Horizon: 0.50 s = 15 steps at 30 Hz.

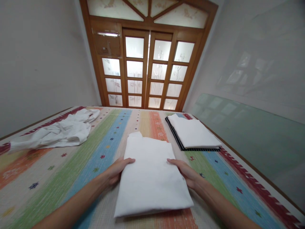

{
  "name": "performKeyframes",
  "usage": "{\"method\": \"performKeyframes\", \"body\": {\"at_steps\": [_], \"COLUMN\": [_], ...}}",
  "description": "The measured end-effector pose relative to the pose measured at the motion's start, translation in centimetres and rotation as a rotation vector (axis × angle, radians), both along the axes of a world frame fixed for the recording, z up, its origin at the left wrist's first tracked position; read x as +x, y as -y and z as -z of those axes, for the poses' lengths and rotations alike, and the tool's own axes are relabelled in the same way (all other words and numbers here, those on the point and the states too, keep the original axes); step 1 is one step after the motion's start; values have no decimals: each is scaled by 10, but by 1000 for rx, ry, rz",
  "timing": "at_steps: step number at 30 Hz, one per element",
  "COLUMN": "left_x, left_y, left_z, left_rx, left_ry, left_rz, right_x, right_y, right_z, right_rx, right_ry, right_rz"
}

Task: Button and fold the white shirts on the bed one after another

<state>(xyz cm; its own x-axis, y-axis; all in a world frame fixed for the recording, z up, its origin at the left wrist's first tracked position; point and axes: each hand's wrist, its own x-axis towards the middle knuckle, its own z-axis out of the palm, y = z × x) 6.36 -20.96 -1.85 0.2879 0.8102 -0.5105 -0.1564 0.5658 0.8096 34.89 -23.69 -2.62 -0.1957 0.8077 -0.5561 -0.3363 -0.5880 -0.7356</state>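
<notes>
A folded white garment [152, 178] is held between my two hands, its near edge slightly raised over the striped cloth. My left hand [119, 170] grips its left side, thumb on top and fingers hidden beneath. On the opposite side my right hand [184, 170] holds it the same way, the thumb lying on the upper face. To the right lies a folded white cloth [195, 132] on top of a dark striped folded cloth [175, 133]. Over on the left, a crumpled white garment [64, 130] is spread loosely.
A multicoloured striped cloth [95, 168] covers the broad flat surface under everything. A pale green glass panel [247, 133] stands along the right edge. Wooden doors with frosted panes [134, 68] rise beyond the far edge, between light walls.
</notes>
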Motion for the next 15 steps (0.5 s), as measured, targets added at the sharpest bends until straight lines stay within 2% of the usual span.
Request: {"method": "performKeyframes", "body": {"at_steps": [4, 7, 10, 15], "left_x": [11, 18, 28, 60], "left_y": [-3, -7, -12, -25], "left_z": [-2, -8, -19, -49], "left_rx": [35, 58, 100, 220], "left_ry": [-3, 29, 67, 126], "left_rz": [-64, -91, -108, -158], "right_x": [1, 6, 18, 54], "right_y": [-7, -12, -18, -35], "right_z": [8, 3, -17, -68], "right_rx": [110, 180, 253, 391], "right_ry": [82, 103, 116, 176], "right_rz": [21, 32, 30, -15]}}
